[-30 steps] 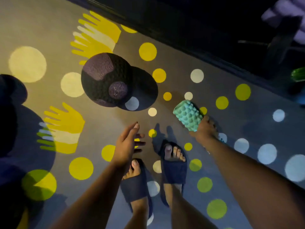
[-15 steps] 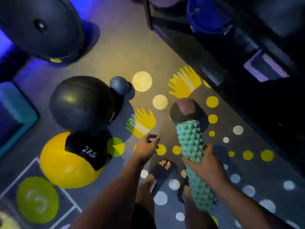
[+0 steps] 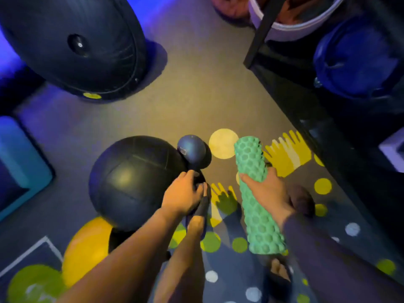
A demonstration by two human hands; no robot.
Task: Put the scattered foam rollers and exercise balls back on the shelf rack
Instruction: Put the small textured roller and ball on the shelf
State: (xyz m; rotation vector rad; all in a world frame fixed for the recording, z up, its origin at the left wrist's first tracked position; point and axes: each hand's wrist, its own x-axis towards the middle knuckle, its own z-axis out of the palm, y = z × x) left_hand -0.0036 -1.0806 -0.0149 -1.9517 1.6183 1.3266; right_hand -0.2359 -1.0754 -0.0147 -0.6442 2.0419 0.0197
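Observation:
My right hand point(image 3: 270, 193) grips a green bumpy foam roller point(image 3: 255, 215) around its middle and holds it off the floor, nearly upright. My left hand point(image 3: 182, 193) hangs with loosely curled fingers and holds nothing, just below a small blue ball point(image 3: 191, 148) and beside a black medicine ball point(image 3: 131, 180). A yellow ball point(image 3: 87, 248) lies under my left forearm. A dark textured ball point(image 3: 302, 200) peeks out behind my right wrist. The dark shelf rack point(image 3: 306, 106) runs along the right, with a blue ball point(image 3: 354, 57) on it.
A large black exercise ball point(image 3: 72, 44) sits at the far left. A teal mat point(image 3: 19, 162) lies at the left edge. A white tub point(image 3: 290, 29) stands by the rack's post. The carpet point(image 3: 196, 95) has yellow dots and hand prints. My sandalled feet are below.
The roller came up off the floor in my right hand. My view swung toward the rack's end and the balls. My left hand moved closer to the small blue ball.

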